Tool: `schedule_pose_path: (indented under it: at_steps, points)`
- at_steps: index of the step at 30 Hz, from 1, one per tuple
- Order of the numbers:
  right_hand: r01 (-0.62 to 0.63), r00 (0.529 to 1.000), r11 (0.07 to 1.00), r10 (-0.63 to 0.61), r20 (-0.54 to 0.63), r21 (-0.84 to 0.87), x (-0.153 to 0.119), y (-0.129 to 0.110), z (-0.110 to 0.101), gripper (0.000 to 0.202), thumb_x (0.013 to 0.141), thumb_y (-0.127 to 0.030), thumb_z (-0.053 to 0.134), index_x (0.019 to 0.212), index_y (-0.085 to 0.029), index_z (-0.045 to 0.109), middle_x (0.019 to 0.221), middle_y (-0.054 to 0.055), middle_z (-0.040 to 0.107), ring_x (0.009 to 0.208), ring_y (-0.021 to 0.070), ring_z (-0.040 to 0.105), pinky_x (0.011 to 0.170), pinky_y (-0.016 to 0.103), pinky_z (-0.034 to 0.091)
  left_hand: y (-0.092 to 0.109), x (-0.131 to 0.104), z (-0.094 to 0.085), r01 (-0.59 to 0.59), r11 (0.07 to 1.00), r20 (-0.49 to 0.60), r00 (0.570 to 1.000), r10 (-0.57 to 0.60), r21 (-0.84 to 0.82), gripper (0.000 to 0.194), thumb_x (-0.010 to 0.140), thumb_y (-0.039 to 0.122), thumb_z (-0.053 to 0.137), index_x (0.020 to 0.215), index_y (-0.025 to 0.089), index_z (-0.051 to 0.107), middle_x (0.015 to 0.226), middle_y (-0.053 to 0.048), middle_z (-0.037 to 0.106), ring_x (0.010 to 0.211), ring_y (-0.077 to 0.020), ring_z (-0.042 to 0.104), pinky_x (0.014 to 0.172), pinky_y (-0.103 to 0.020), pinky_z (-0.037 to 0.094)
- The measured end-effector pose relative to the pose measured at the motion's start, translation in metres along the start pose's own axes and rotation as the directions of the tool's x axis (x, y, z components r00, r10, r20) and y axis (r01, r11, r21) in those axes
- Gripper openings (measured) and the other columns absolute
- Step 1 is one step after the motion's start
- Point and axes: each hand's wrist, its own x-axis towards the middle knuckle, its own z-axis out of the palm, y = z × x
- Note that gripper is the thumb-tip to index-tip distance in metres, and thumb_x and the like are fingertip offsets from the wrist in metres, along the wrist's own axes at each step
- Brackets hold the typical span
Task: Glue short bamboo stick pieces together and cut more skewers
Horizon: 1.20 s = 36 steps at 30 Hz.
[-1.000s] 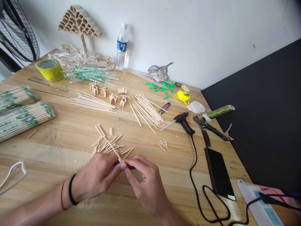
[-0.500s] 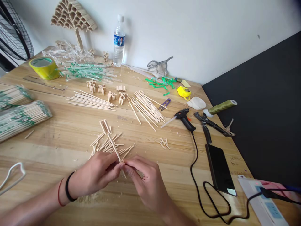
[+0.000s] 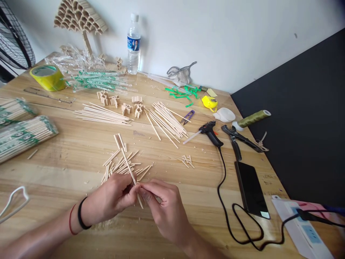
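Lower centre: slanted stick (image 3: 127, 163), my left hand (image 3: 111, 198) fingers clamped on it | right hand (image 3: 168, 207) fingers together against it | just above: short sticks (image 3: 124, 167) on counter (image 3: 72, 154) | centre right: glue gun (image 3: 212, 137).

The black wire-caged fan (image 3: 14, 39) is cut off by the left edge, as are the green-printed clear packs of pale sticks (image 3: 24, 138) and the white looped cord (image 3: 18, 201). The tree-shaped wooden model (image 3: 81, 18) is cropped at the top. The fingertip grip on the thin pale wooden stick (image 3: 128, 163) is partly hidden by the fingers. Print on the blue bottle label (image 3: 133, 43) is too small to be read.
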Motion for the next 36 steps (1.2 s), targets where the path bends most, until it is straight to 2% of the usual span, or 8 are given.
schedule_pose_path:
  at_steps: [7,19,26,36]
  points:
    - [-0.054,0.998,0.999,0.053,0.015,0.009,0.0007,-0.0007,-0.0016,0.032,0.105,-0.028,0.059,0.085,-0.017,0.082,0.068,0.002,0.064,0.064,0.0161,0.056,0.063,0.029,0.043,0.0003,0.0020,0.0016,-0.022,1.000,-0.016,1.000,0.022,0.023,0.050,0.111,0.047,0.038,0.068,0.022,0.037,0.059,0.008,0.034,0.051,-0.0095,0.030,0.048,-0.023,0.026]
    - [-0.122,0.992,0.989,0.120,0.034,0.077,0.0030,0.0039,-0.0036,0.037,0.104,-0.034,0.060,0.077,-0.017,0.080,0.063,0.001,0.057,0.061,0.0154,0.050,0.059,0.028,0.039,0.0037,0.0023,0.0014,0.025,0.999,0.004,1.000,-0.025,0.025,0.047,0.112,0.045,0.037,0.074,0.021,0.048,0.064,0.003,0.053,0.054,-0.0119,0.042,0.053,-0.024,0.036]
    - [-0.175,0.984,0.967,0.175,0.014,0.188,0.0035,0.0027,-0.0025,0.031,0.101,-0.037,0.066,0.085,-0.019,0.086,0.067,0.003,0.068,0.064,0.0170,0.058,0.062,0.027,0.046,0.0031,0.0016,0.0021,0.017,1.000,0.010,1.000,-0.017,-0.019,0.042,0.112,0.039,0.039,0.075,0.022,0.049,0.063,0.003,0.055,0.054,-0.0126,0.045,0.053,-0.025,0.038]
    - [-0.190,0.979,0.968,0.200,-0.048,0.162,-0.0006,0.0066,0.0011,0.024,0.098,-0.030,0.066,0.089,-0.018,0.085,0.077,0.006,0.076,0.070,0.0188,0.066,0.064,0.026,0.051,0.0067,0.0028,0.0017,-0.050,0.999,-0.008,0.999,0.050,0.001,0.025,0.109,0.024,0.038,0.087,0.023,0.050,0.075,0.002,0.063,0.062,-0.0152,0.056,0.060,-0.026,0.045]
